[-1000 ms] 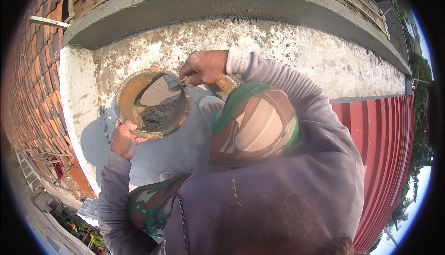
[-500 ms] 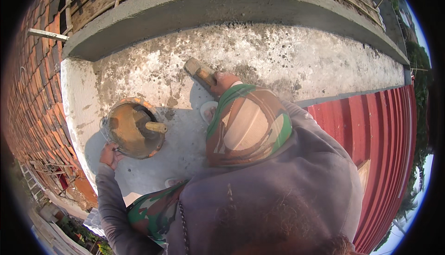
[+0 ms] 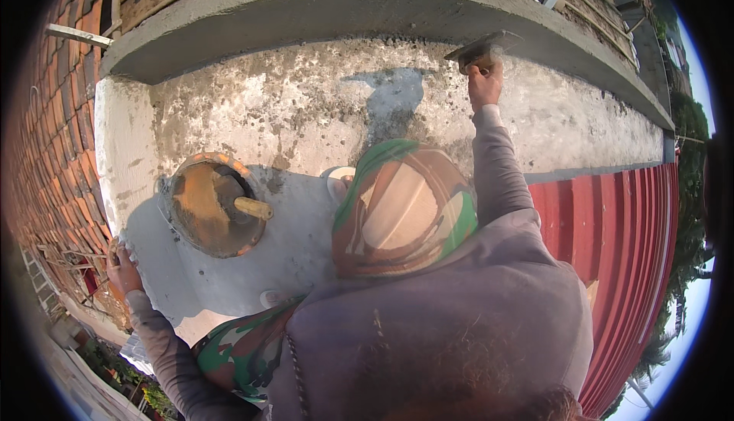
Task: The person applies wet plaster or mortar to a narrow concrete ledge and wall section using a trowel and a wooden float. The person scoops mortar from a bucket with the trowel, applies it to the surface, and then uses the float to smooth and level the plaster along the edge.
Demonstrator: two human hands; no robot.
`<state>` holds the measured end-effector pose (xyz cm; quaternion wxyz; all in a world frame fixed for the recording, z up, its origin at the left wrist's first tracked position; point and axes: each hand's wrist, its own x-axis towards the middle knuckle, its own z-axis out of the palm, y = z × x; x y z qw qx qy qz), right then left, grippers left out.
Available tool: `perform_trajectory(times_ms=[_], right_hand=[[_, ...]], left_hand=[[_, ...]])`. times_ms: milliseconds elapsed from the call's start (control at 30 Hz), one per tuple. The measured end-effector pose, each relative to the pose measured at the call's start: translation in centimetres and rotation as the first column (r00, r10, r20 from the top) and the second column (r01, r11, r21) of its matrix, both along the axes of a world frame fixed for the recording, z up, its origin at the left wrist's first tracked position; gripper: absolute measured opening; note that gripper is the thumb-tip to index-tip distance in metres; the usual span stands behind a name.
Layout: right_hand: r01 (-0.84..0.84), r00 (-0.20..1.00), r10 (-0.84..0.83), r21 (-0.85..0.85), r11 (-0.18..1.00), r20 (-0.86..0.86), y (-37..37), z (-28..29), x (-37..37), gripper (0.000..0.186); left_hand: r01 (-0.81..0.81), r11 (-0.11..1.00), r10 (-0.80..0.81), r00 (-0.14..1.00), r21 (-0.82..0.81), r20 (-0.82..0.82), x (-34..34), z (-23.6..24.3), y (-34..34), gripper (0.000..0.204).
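1. The right hand [image 3: 486,84] is clamped on the handle of a float [image 3: 489,45], reaching out ahead with the arm nearly straight. Half a second ago it was low beside the bent knee [image 3: 409,207].
2. The float now stands up close by the grey wall [image 3: 321,23], its plate turned toward it; whether the two touch cannot be told.
3. The left hand [image 3: 125,271] has left the bucket [image 3: 238,166] and rests at the floor's white left edge [image 3: 107,184], with no tool in it. Whether its fingers grip that edge cannot be told.
4. The bucket sits on the pale floor [image 3: 306,126], between the left hand and the knee, about where it was. A wooden handle [image 3: 252,208] leans out of it, as before.
5. Farther out, red roof sheets [image 3: 604,230] lie to the right and clay tiles [image 3: 57,138] to the left, unchanged.
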<state>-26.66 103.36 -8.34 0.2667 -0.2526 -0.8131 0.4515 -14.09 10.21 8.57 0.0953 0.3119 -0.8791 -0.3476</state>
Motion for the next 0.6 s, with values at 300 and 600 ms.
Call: perform_trajectory(times_ms=[300,600], right_hand=[[0.079,0.996,-0.079,-0.011,0.997,-0.046,4.4,-1.0,-12.6,0.035],[-0.013,1.0,0.013,0.036,0.999,0.001,-4.8,-2.3,-12.9,0.038]], left_hand=[[0.257,0.801,0.077,0.852,-0.541,0.518,6.1,-1.7,-8.0,0.065],[0.155,0.954,-0.04,0.914,-0.257,0.404,9.1,-3.5,-14.6,0.046]])
